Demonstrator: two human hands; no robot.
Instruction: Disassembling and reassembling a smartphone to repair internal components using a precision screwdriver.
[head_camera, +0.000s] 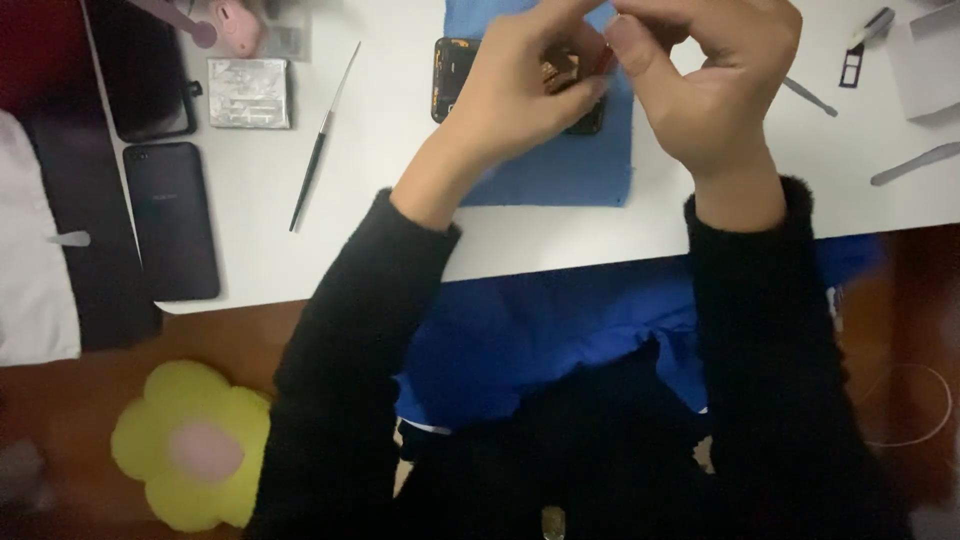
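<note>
A: What is being held at the grip?

B: A small copper-coloured part (558, 72) is being pinched between the two hands. The left hand (525, 85) is being kept narrowly closed, its fingertips pressed to that part. The right hand (715, 75) is being curled tight, thumb against forefinger, beside the same spot; whether anything more is being gripped inside it cannot be told.

A: And where is that part being kept?

B: It is being held just above an opened phone body (455, 75), dark with orange patches, which is being partly covered by the hands. The phone body is being carried on a blue cloth mat (560, 165), lying on the white table (400, 230) toward its far edge, about midway along it.

A: What is being left around it?

B: A thin dark probe (322, 140) is being left left of the mat, with a silvery square foil piece (248, 92) beyond it. A black phone (170, 220) is lying near the table's left edge. Metal tweezers (915, 163) and a slim metal tool (810, 97) are lying toward the right edge. Off the table, a yellow flower-shaped cushion (190, 445) is lying on the floor.
</note>
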